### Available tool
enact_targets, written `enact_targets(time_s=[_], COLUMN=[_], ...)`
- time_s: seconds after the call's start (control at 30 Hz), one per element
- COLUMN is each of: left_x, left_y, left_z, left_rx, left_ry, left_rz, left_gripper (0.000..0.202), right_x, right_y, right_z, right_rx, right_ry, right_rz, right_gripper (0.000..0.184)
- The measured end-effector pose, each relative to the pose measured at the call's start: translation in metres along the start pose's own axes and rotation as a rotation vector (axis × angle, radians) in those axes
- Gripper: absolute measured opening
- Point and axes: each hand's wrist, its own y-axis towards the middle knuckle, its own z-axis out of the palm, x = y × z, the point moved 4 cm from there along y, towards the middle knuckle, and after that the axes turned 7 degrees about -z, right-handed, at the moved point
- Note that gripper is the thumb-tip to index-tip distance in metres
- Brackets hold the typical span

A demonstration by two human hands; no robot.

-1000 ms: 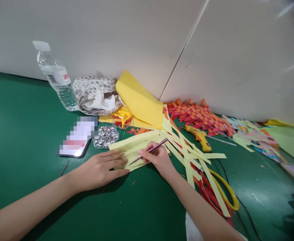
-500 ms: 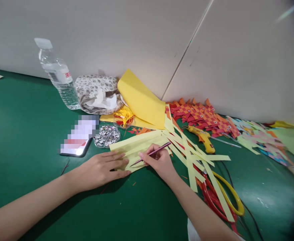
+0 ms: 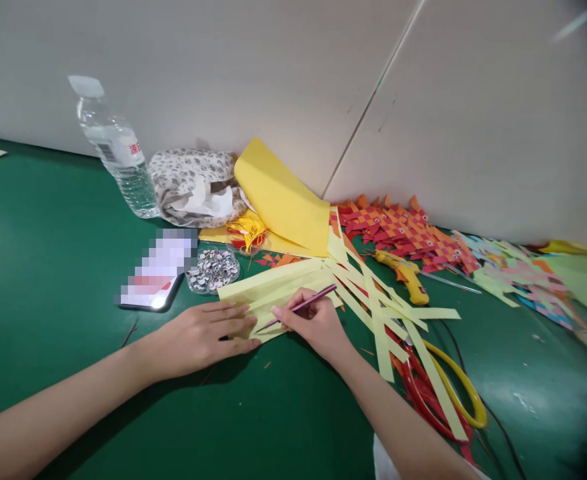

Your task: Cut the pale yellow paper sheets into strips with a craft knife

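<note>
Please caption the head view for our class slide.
Left hand resting on pale yellow paper, right hand holding a pen to it.

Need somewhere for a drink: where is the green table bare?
Left of the bottle and phone, beyond the left forearm; also between it and the right forearm, below the pale yellow paper, tiny scraps aside. Crowded: along the wall, and right of that forearm, where paper strips overlap red and yellow handles.
</note>
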Motion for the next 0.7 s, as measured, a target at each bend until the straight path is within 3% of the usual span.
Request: enact_targets(time_s=[0.7], left_x=[0.0001], left_y=[-0.0004], left_z=[0.0], left_rx=[-0.016], left_ry=[-0.028], left_rz=[-0.016], left_gripper=[0.029], right_x=[-0.0013], right_y=[-0.0011], right_z=[-0.0025], right_rx=[-0.029], right_ry=[-0.019], right_rz=[-0.002], right_gripper=[0.031])
